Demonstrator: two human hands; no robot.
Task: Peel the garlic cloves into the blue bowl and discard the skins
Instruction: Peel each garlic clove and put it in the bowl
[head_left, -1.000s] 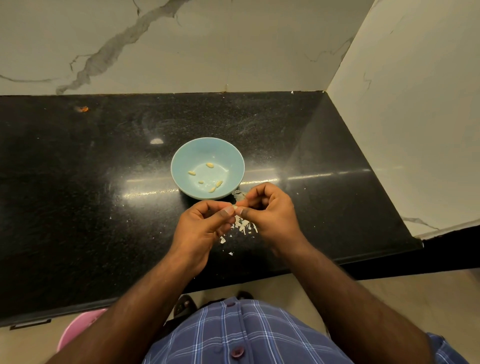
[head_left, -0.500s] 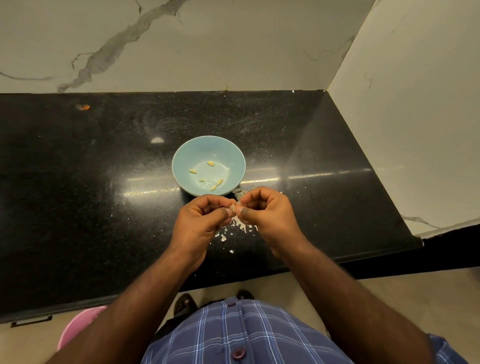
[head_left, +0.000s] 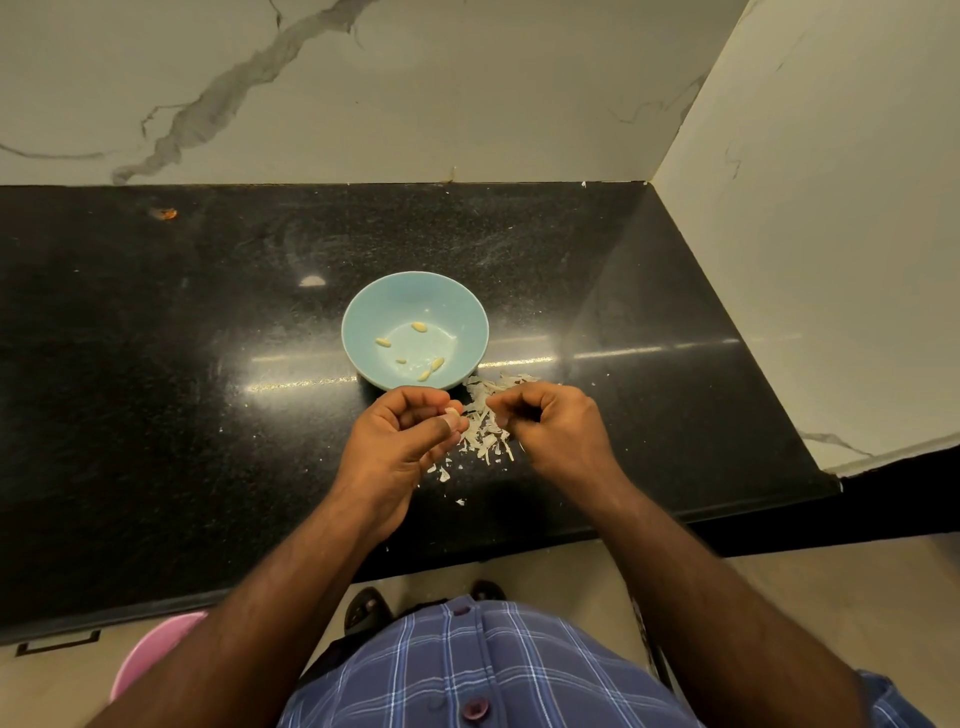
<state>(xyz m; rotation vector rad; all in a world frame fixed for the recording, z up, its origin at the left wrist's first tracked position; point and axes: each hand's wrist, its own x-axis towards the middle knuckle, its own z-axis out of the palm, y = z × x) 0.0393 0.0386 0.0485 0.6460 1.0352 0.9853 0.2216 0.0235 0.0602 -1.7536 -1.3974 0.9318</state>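
Observation:
A light blue bowl (head_left: 415, 306) stands in the middle of the black counter with several peeled garlic cloves (head_left: 383, 342) lying in it. Just in front of the bowl, my left hand (head_left: 400, 447) pinches a small garlic clove (head_left: 451, 412) between thumb and forefinger. My right hand (head_left: 556, 431) hangs a little to the right of it with its fingers curled; whether it holds a bit of skin is hidden. Between and below the two hands lies a pile of pale garlic skins (head_left: 483, 431) on the counter.
The black stone counter (head_left: 156, 389) meets marble walls at the back and on the right. Its front edge runs just below my wrists. A pink tub (head_left: 150, 654) stands on the floor at the lower left. A small orange speck (head_left: 165, 213) lies far back left.
My hands were joined at the fingertips over the skins. They have now come apart, the right hand moving right, and the clove stays in my left fingers.

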